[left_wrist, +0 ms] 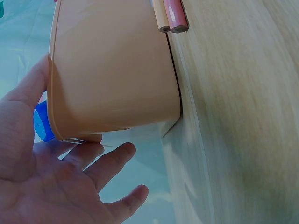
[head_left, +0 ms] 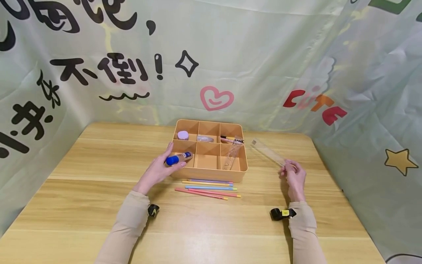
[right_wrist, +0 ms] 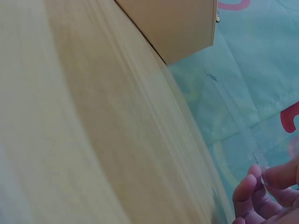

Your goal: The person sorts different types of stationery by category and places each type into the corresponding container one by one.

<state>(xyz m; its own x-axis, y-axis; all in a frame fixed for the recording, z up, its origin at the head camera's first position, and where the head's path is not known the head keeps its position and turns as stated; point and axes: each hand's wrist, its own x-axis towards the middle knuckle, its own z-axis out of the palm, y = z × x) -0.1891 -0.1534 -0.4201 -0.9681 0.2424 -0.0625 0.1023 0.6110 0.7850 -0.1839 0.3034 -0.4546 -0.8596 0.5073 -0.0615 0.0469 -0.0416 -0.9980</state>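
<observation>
My right hand (head_left: 294, 178) pinches the near end of a clear ruler (head_left: 267, 152) between thumb and fingers, its far end angled toward the box. My left hand (head_left: 156, 172) lies around the front left corner of an orange six-compartment box (head_left: 211, 175). Its thumb is at the front rim; the other fingers are spread along the left side. A glue stick (head_left: 179, 158) with a blue cap lies tilted in the front left compartment, the cap at the rim by that hand. In the left wrist view, the blue cap (left_wrist: 43, 122) shows past the rim.
Several coloured pencils (head_left: 211, 188) lie on the table before the box. Back compartments hold a lilac block (head_left: 182, 135), a pale purple item (head_left: 205, 139) and pens (head_left: 227, 139). A clear plastic piece (head_left: 232, 156) leans in the front right one. A printed cloth (head_left: 257, 73) hangs behind.
</observation>
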